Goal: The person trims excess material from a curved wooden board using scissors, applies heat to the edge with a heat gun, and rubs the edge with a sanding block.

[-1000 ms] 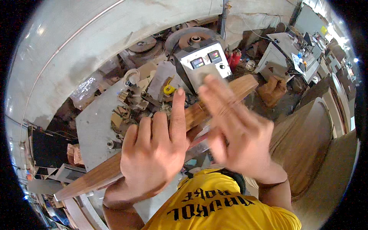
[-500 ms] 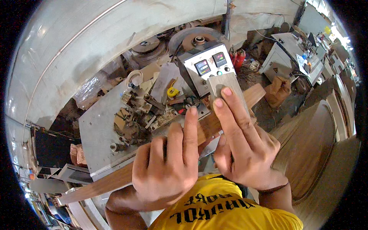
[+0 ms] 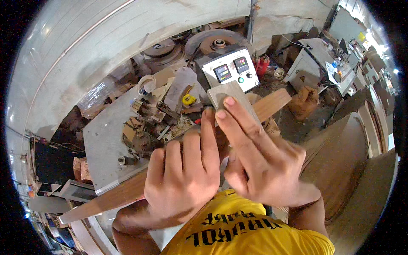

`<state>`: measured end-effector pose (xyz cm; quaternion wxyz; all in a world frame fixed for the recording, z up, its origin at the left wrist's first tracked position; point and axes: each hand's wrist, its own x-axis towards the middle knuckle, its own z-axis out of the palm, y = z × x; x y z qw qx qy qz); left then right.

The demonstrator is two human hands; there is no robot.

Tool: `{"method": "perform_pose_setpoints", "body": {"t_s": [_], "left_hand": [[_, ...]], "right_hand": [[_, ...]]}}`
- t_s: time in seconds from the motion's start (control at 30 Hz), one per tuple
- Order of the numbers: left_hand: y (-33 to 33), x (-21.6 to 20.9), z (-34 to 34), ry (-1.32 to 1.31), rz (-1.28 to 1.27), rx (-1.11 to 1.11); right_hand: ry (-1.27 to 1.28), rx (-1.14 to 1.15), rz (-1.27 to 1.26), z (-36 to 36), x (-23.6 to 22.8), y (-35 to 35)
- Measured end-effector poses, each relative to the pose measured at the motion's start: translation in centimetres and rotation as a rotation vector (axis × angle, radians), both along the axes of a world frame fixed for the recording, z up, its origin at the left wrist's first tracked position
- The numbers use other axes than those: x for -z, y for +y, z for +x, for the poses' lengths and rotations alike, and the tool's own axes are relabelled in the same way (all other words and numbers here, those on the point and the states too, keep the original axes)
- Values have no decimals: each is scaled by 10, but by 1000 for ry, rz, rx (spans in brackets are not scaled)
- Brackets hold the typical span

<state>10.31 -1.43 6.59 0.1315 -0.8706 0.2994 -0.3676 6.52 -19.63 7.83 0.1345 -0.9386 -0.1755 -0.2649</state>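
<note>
A long brown wooden board (image 3: 108, 191) slants across in front of me, from lower left to upper right. My left hand (image 3: 182, 165) is closed over its middle, fingers curled down and the index finger stretched along it; the thumb is hidden. In my right hand (image 3: 265, 163) is a flat grey-brown wooden block (image 3: 229, 91), two fingers lying straight on its upper face and the other fingers bent. The block lies across the board, close to the left index fingertip. Whether its underside touches the board is hidden.
Beyond the board stands a grey metal worktable (image 3: 104, 142) with machine parts, scraps and a yellow tape measure (image 3: 188, 100). A control box (image 3: 229, 68) with two displays rises behind the block. Large curved wooden panels (image 3: 335, 157) stand at right, near a brown sack (image 3: 304, 102).
My right hand and the block have shifted left, toward my left index finger, uncovering more of the control box's front. The left hand stays closed over the board.
</note>
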Motion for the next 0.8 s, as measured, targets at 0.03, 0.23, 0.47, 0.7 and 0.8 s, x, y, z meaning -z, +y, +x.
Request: {"method": "perform_pose_setpoints", "body": {"t_s": [0.03, 0.23, 0.47, 0.7, 0.8], "left_hand": [[3, 6, 0, -24, -2, -19], [-2, 13, 2, -39, -97, -22], [4, 10, 1, 1, -160, -69], [-2, 14, 5, -59, -389, -12], [9, 8, 5, -10, -411, 56]], "right_hand": [[14, -31, 23, 5, -2, -4], [-15, 73, 73, 22, -17, -28], [2, 41, 121, 27, -20, -14], [-92, -103, 85, 29, -10, 15], [-111, -84, 63, 32, -8, 10]]}}
